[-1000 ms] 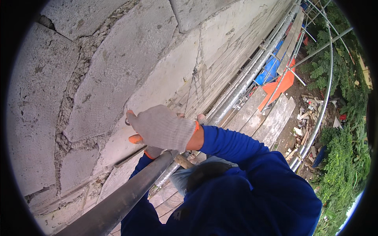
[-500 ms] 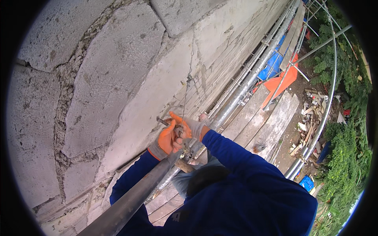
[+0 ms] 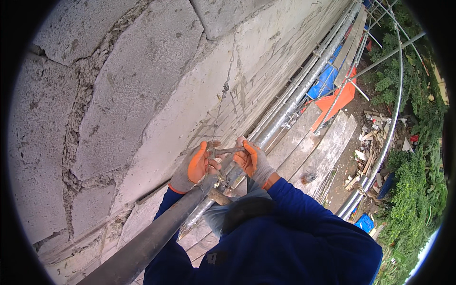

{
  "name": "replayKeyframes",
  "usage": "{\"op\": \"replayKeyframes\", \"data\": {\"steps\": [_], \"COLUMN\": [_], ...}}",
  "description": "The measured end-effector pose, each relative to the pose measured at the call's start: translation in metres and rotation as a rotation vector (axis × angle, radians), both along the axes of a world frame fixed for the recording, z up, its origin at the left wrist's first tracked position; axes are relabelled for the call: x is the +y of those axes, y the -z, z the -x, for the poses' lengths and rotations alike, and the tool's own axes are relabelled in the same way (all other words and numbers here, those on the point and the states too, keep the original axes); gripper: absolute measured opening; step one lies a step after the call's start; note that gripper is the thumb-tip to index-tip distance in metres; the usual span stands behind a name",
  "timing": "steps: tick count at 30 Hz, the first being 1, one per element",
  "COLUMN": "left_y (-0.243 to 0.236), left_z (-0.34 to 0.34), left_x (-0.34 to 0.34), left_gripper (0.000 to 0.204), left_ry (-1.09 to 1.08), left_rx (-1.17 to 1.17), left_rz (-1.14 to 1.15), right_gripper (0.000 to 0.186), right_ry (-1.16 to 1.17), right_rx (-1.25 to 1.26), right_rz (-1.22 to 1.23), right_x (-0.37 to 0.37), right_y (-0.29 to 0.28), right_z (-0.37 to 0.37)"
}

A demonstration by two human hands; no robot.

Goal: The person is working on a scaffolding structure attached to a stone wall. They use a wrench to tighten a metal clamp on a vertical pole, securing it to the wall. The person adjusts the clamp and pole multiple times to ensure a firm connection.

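My left hand (image 3: 192, 168), in a grey and orange work glove, is closed with its fingers bent around the near end of a short dark metal rod (image 3: 229, 151). My right hand (image 3: 252, 161), gloved the same way, grips the rod's other end. The rod lies roughly level between them. A thin wire (image 3: 217, 121) hangs down the wall from a twisted knot (image 3: 225, 88) and meets the rod at my left fingers, which hide how they join. Just below my hands are a metal pipe fitting (image 3: 222, 179) and a brown, stick-like piece (image 3: 219, 196).
A thick grey pipe (image 3: 152, 237) slants from the lower left toward my hands. The stone wall (image 3: 128, 90) rises on the left. Scaffold planks (image 3: 327, 147), steel tubes (image 3: 294, 97), and orange (image 3: 332, 104) and blue sheets lie right. Beyond are rubble (image 3: 370, 147) and shrubs.
The rod has swung round from pointing left of my hands to spanning between them. My right hand has moved right, apart from the left, and now grips the rod's right end.
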State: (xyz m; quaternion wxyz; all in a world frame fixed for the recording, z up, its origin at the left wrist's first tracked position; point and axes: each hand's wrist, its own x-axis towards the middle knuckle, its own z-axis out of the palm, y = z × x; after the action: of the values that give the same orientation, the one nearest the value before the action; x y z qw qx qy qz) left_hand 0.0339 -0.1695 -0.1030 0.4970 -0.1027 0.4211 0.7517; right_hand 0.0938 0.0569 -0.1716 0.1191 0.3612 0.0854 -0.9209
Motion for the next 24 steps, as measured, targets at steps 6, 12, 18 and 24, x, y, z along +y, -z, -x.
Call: {"op": "replayKeyframes", "data": {"steps": [6, 12, 18, 24], "left_y": [-0.082, -0.126, -0.076, -0.04], "left_z": [-0.019, 0.004, 0.009, -0.005], "left_x": [0.008, 0.03, 0.016, 0.006], "left_gripper": [0.062, 0.068, 0.063, 0.053], "left_ry": [0.045, 0.646, 0.358, 0.04], "left_rx": [0.695, 1.459, 1.311, 0.682], "left_rz": [0.477, 1.018, 0.435, 0.286], "right_gripper": [0.01, 0.032, 0.035, 0.032], "right_ry": [-0.04, -0.18, -0.434, -0.434], "right_rx": [0.219, 0.975, 1.331, 1.295], "right_rz": [-0.658, -1.664, -2.109, -1.807], "right_x": [0.025, 0.016, -0.028, -0.057], "right_y": [-0.074, -0.152, -0.233, -0.246], "right_z": [-0.069, -0.07, 0.006, 0.031]}}
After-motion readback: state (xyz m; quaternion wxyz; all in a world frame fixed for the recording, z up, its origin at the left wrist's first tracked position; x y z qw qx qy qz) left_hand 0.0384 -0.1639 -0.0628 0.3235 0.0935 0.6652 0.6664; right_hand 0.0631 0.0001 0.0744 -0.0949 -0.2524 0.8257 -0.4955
